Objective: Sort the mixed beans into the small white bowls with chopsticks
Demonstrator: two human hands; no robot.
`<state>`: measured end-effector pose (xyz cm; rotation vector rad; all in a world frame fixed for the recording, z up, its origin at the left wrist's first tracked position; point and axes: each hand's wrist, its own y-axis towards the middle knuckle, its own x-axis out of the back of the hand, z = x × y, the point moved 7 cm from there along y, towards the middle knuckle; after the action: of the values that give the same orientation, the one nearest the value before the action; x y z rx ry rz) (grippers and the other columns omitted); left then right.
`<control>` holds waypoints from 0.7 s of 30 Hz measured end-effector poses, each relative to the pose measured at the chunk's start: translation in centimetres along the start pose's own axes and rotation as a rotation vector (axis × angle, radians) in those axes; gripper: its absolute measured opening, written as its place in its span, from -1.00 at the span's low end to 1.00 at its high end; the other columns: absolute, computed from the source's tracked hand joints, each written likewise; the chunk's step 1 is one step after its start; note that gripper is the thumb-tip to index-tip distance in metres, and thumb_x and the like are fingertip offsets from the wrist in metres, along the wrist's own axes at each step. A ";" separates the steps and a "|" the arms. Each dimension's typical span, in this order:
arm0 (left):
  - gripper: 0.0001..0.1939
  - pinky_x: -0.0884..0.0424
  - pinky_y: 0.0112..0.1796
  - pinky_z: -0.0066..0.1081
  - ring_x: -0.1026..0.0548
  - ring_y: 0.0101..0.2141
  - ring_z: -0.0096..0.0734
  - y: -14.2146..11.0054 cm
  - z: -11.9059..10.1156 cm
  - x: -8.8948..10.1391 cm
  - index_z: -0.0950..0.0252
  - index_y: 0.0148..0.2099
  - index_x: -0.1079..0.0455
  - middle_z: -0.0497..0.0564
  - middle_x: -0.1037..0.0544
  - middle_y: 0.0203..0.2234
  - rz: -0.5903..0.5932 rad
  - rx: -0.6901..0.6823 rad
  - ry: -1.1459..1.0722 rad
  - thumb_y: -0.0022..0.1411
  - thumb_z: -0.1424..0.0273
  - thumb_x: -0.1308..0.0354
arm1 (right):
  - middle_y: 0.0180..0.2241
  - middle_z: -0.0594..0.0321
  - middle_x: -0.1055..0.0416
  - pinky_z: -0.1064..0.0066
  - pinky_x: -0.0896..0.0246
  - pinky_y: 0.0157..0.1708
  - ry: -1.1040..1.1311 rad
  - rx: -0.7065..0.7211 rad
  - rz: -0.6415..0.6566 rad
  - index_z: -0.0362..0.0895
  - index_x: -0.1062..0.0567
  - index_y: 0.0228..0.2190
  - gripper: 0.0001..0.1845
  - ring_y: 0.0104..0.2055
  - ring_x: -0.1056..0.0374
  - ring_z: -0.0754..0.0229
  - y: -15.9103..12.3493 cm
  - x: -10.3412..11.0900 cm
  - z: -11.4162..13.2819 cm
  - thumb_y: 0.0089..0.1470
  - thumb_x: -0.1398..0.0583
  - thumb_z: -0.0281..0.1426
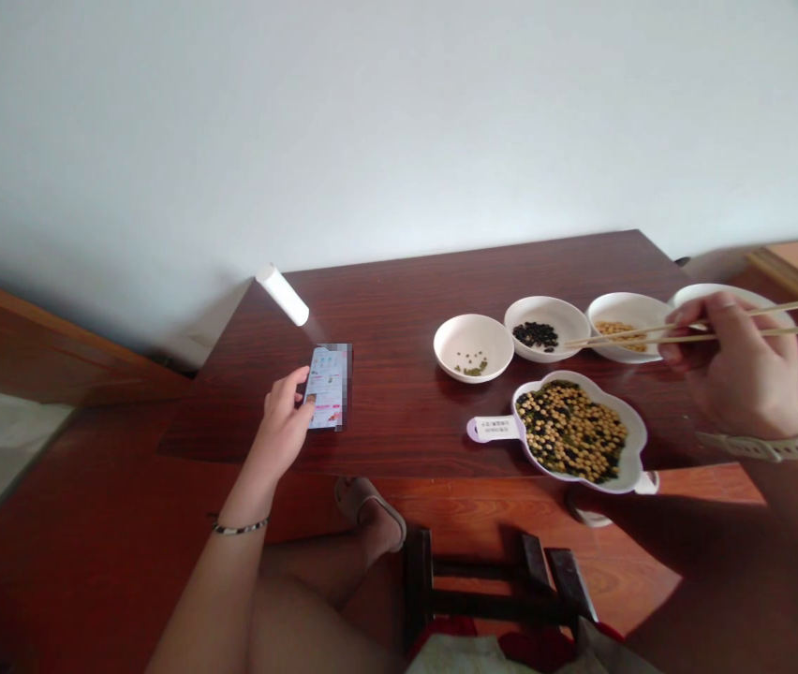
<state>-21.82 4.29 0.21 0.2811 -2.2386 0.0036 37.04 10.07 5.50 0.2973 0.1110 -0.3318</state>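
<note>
My right hand [743, 365] is closed around a pair of wooden chopsticks [630, 334], whose tips reach left over the rims of the bowls. Beneath the tips are a white bowl of black beans [536, 335] and a white bowl of yellow beans [624, 329]. Below them, a white flower-shaped tray [636, 440] holds mixed yellow, green and black beans [571, 431]. At the left, my left hand [288, 412] rests by a phone [327, 386] lying on the table. Its thumb and forefinger are apart at the lit screen's left edge.
A white bowl [473, 348] with some green beans stands left of the others. Another white bowl [712, 295] is partly hidden behind my right hand. A white cylinder [282, 294] stands at the back left of the dark table [385, 318], which meets the wall.
</note>
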 end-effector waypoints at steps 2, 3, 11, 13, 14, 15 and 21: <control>-0.42 -0.44 0.07 -0.07 -0.41 -0.02 -0.15 0.0 -0.1 -0.1 0.12 0.34 -0.31 0.10 -0.38 0.19 -0.008 -0.019 0.003 0.28 0.33 -0.06 | -0.44 0.23 -0.37 0.47 -0.08 -0.73 -0.003 -0.015 0.005 -0.19 -0.50 -0.45 -0.72 -0.62 -0.31 0.30 0.0 0.0 -0.2 0.22 -0.29 -0.28; -0.43 -0.45 0.06 -0.09 -0.41 -0.02 -0.16 0.0 -0.2 -0.1 0.12 0.34 -0.31 0.10 -0.38 0.18 -0.011 -0.026 0.004 0.29 0.34 -0.07 | -0.44 0.23 -0.37 0.47 -0.08 -0.73 -0.005 -0.015 0.007 -0.19 -0.50 -0.45 -0.73 -0.62 -0.32 0.29 0.0 -0.1 -0.2 0.22 -0.29 -0.28; -0.46 -0.45 0.07 -0.11 -0.43 -0.03 -0.18 -0.2 -0.6 -0.2 0.08 0.34 -0.32 0.09 -0.39 0.18 -0.013 -0.047 0.021 0.33 0.34 -0.07 | -0.44 0.23 -0.37 0.49 -0.07 -0.74 -0.013 -0.006 0.003 -0.19 -0.50 -0.46 -0.73 -0.63 -0.30 0.30 0.0 -0.2 0.0 0.26 -0.25 -0.32; -0.47 -0.44 0.08 -0.11 -0.43 -0.03 -0.18 -0.3 -0.8 -0.1 0.09 0.34 -0.33 0.09 -0.39 0.18 -0.016 -0.062 0.031 0.34 0.35 -0.06 | -0.44 0.24 -0.37 0.48 -0.08 -0.74 -0.015 -0.008 -0.001 -0.19 -0.50 -0.46 -0.73 -0.64 -0.30 0.30 0.0 -0.1 0.0 0.26 -0.25 -0.31; -0.47 -0.44 0.08 -0.12 -0.43 -0.03 -0.19 -0.3 -0.9 -0.1 0.09 0.33 -0.33 0.09 -0.39 0.18 -0.019 -0.071 0.037 0.34 0.35 -0.06 | -0.45 0.24 -0.36 0.48 -0.08 -0.74 -0.016 -0.008 -0.005 -0.19 -0.50 -0.46 -0.73 -0.64 -0.30 0.30 0.0 -0.1 0.1 0.26 -0.25 -0.31; -0.47 -0.43 0.09 -0.12 -0.43 -0.02 -0.19 -0.3 -1.0 -0.1 0.10 0.33 -0.33 0.10 -0.38 0.18 -0.023 -0.082 0.043 0.34 0.35 -0.06 | -0.45 0.24 -0.37 0.48 -0.08 -0.74 -0.015 -0.007 -0.008 -0.18 -0.50 -0.46 -0.73 -0.64 -0.30 0.30 0.0 -0.1 0.1 0.25 -0.25 -0.31; -0.47 -0.38 0.17 -0.10 -0.43 0.01 -0.17 -0.2 -1.4 -0.2 0.11 0.35 -0.32 0.11 -0.37 0.18 -0.029 -0.095 0.066 0.35 0.35 -0.03 | -0.46 0.24 -0.37 0.48 -0.07 -0.75 -0.006 0.002 -0.003 -0.18 -0.51 -0.47 -0.73 -0.64 -0.31 0.29 0.0 -0.1 -0.1 0.20 -0.29 -0.28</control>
<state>-20.59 4.26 0.96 0.2578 -2.1619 -0.1077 36.96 10.13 5.42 0.2983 0.1052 -0.3354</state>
